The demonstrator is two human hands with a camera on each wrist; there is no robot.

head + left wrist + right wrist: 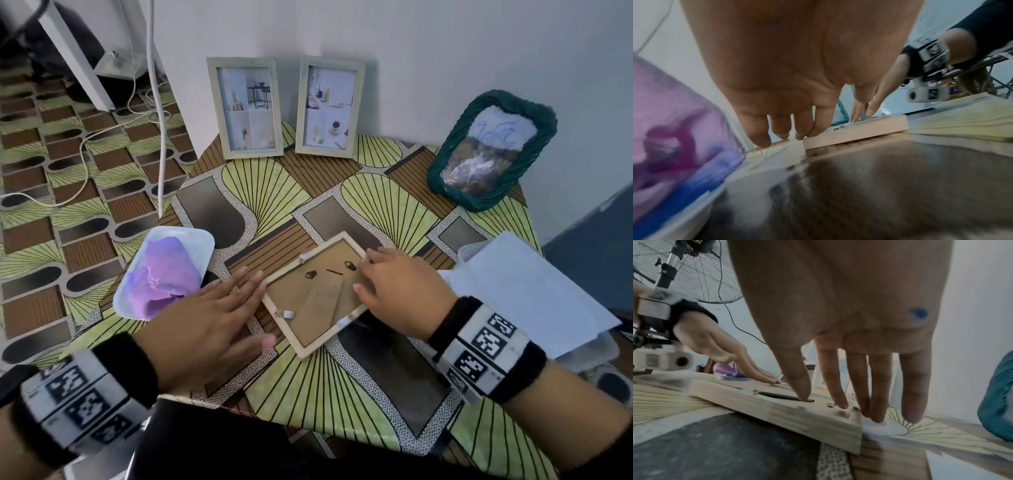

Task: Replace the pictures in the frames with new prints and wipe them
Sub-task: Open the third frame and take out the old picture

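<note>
A pale wooden picture frame [310, 346] lies face down on the patterned table [342, 404], its brown backing board [318, 301] up. My left hand [212, 318] lies flat with straight fingers touching the frame's left edge [855, 131]. My right hand [400, 291] rests with straight fingers on the frame's right side, the fingertips [803, 395] down on the backing near a small clip. A purple cloth [168, 274] sits in a white tray [191, 236] at the left. White paper [534, 291] lies at the right.
Two pale frames [245, 106] [329, 106] with prints lean on the wall at the back. A green woven frame [493, 150] leans at the back right. White cables [157, 102] run over the floor at the left. A fan [694, 272] stands behind.
</note>
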